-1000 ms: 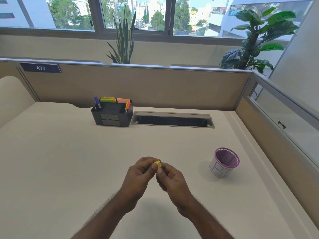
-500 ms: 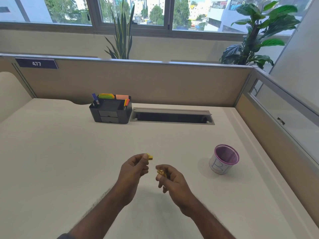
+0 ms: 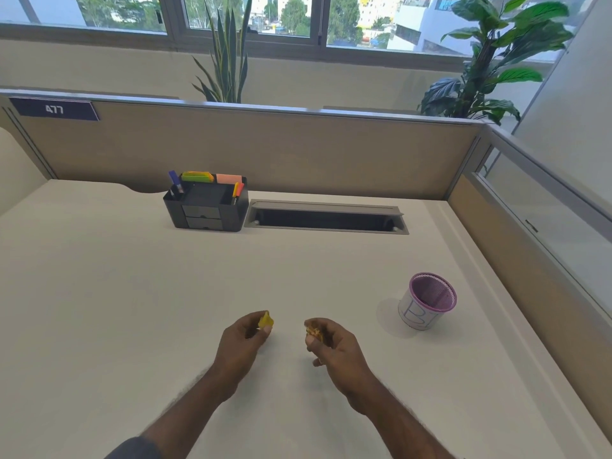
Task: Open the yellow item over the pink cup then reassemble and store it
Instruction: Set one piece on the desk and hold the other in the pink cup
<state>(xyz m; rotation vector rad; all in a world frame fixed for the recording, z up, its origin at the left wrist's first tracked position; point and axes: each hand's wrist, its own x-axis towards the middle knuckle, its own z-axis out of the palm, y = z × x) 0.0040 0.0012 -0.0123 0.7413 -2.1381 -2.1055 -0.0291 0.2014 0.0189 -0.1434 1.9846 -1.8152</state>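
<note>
Pale and mostly bare, the surface (image 3: pixel 132 293) carries both hands held above its near edge. One yellow piece (image 3: pixel 266 321) is pinched in the left hand (image 3: pixel 243 339); the other yellow piece (image 3: pixel 313 331) sits clamped in the right hand (image 3: pixel 334 347), the two halves apart. Well to the right stands the pink cup (image 3: pixel 427 301), upright. Farther back, a dark organizer (image 3: pixel 207 207) sits beside a cable slot (image 3: pixel 326 220).

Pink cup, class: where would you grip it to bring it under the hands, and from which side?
Grip the pink cup around its white wall, below the rim, coming from its left, where the right hand is nearest. It leans slightly and its mouth is open, so avoid pinching the rim.
</note>
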